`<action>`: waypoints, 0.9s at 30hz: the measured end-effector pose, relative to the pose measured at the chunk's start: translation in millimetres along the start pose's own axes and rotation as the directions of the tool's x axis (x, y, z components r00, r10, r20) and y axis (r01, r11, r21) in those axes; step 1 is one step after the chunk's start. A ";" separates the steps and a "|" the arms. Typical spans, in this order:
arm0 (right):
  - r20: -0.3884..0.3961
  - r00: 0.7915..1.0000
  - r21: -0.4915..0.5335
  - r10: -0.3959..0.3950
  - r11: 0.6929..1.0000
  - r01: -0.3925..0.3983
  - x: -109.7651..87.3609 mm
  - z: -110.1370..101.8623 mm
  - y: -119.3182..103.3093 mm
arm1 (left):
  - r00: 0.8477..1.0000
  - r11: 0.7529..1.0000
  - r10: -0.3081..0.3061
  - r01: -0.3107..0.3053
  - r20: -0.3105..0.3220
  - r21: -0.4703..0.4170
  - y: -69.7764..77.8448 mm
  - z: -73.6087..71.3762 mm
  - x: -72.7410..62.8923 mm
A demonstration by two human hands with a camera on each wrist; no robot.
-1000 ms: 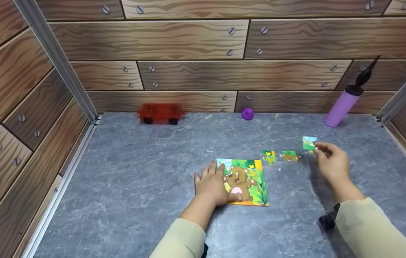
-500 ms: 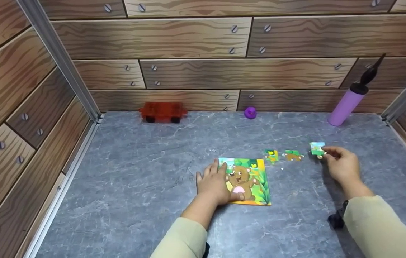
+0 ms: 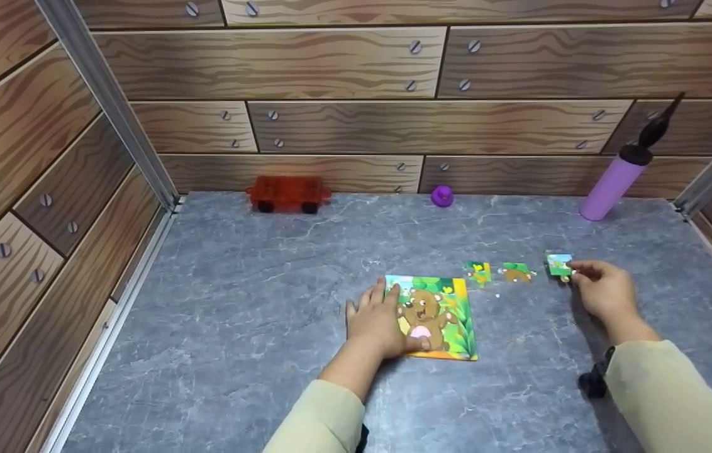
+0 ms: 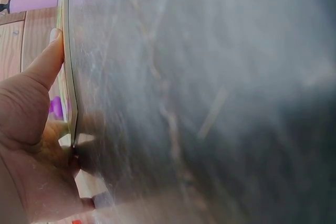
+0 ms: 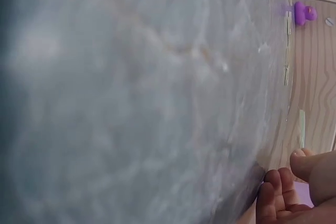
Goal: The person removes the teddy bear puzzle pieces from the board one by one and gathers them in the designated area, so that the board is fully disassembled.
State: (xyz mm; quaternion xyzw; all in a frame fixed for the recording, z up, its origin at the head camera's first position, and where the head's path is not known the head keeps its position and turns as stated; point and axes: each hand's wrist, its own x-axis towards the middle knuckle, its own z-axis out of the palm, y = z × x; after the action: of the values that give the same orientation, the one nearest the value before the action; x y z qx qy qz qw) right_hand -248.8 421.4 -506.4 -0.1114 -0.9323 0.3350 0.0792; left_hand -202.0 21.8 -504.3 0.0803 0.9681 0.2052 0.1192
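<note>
My left hand [image 3: 376,324] rests with spread fingers on the left part of a square bear picture puzzle [image 3: 456,327] lying flat. Its thumb lies across the puzzle's lower edge; in the left wrist view the thumb [image 4: 47,61] presses on the thin board from above. Between thumb and index finger, my right hand [image 3: 607,292] pinches a small puzzle piece [image 3: 559,263] with blue and green print. That piece shows edge-on in the right wrist view as a pale sliver [image 5: 302,128]. To its left lie a brown-and-green puzzle piece [image 3: 516,272] and a yellow-and-green puzzle piece [image 3: 478,272].
Along the back wall stand a red translucent toy wagon [image 3: 289,194], a purple rubber duck [image 3: 442,195] and a purple hand pump [image 3: 614,185] with a black nozzle. Wood-patterned panels enclose the grey marbled tabletop [image 3: 236,314] at the back and sides.
My right hand has moved slightly right and nearer, lowering the pinched piece toward the tabletop. My left hand stays on the puzzle. The head view has shifted a little.
</note>
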 end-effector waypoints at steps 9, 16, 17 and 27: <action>0.030 0.999 -0.013 0.023 1.000 -0.022 3.3 3.0 4.7 | 1.000 1.000 -0.002 0.002 0.000 0.008 0.4 -0.1 0.2; 0.034 0.999 -0.024 0.019 1.000 -0.018 4.7 5.2 6.2 | 1.000 1.000 0.005 -0.005 -0.008 0.003 -0.9 1.3 0.9; 0.037 0.999 -0.025 0.020 1.000 -0.019 4.7 5.2 6.3 | 1.000 1.000 0.005 -0.005 -0.008 0.003 -1.0 1.3 0.7; 0.077 0.996 -0.024 0.046 0.999 -0.044 5.3 4.8 7.4 | 1.000 1.000 0.002 -0.002 0.000 0.009 -0.9 1.8 0.6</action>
State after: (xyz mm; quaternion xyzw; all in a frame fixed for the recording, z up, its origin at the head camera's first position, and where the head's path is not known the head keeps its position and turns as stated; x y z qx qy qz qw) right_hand -253.8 425.4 -514.4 -0.1201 -0.9356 0.3303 0.0339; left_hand -202.2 21.8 -506.4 0.0819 0.9690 0.2010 0.1185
